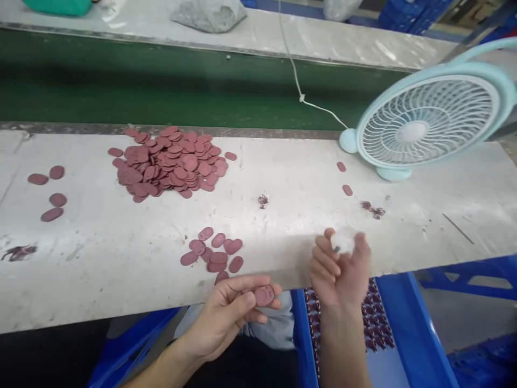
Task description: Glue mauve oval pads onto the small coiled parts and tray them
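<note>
Left hand (226,312) narrows at the near edge of the worktable, its thumb and fingers closed on the held ovals (264,296), dark pink and overlapping (two, as far as I can tell). Right hand (341,269) is palm up, fingers curled, with one white wad (343,240) pinched between thumb and fingertips (its exact make is too blurred to tell).

Biggest of all is the pale worktable (283,237), reaching across the view. One light blue fan (428,121) stands on it, beyond the right hand and farther right. Below the table edge, partly behind the right forearm, is one blue crate (420,323) holding rows of dark red pieces (375,318), too many and too hidden to count.

Far to the left of the right hand, and beyond the left hand, lies one big pile (169,164) of dark pink ovals (heaped too deep to count). Just beyond the left hand is a loose group (218,257) of about eleven, some overlapping. Four stray ovals (57,200) lie at the far left, and two lone ovals (347,189) near the fan. Smallest are the dark red scraps (263,200), in three spots on the tabletop.
</note>
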Action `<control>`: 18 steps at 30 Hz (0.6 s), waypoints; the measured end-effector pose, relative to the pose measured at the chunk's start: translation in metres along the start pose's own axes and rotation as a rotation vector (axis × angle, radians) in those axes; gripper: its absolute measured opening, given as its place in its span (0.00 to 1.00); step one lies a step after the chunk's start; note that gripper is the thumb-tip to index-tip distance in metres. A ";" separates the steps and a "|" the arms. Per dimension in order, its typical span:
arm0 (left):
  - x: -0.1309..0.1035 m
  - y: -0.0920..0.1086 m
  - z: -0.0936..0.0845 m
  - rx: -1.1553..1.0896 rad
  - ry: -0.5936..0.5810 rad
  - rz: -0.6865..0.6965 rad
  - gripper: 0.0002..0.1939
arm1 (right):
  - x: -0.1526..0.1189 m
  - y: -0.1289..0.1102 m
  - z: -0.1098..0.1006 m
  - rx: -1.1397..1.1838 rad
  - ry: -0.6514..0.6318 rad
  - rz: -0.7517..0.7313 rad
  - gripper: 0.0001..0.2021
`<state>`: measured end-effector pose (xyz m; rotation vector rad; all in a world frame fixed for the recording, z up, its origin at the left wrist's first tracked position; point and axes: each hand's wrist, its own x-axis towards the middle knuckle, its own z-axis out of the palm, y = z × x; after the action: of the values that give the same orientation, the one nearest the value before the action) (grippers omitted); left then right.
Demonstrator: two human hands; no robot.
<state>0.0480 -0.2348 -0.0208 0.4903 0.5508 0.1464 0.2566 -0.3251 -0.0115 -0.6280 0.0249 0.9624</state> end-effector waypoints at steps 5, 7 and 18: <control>0.005 -0.003 -0.002 -0.094 -0.037 0.012 0.17 | -0.061 0.028 0.026 -0.575 0.239 -0.222 0.15; 0.007 -0.002 -0.005 -0.116 -0.044 0.019 0.20 | -0.068 0.034 0.029 -0.597 0.231 -0.215 0.17; -0.014 0.000 -0.021 0.189 0.162 -0.056 0.23 | -0.065 0.070 0.021 -0.052 0.284 -0.084 0.21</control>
<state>0.0247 -0.2298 -0.0296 0.6500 0.7406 0.0812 0.1593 -0.3350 -0.0099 -0.8037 0.2245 0.7889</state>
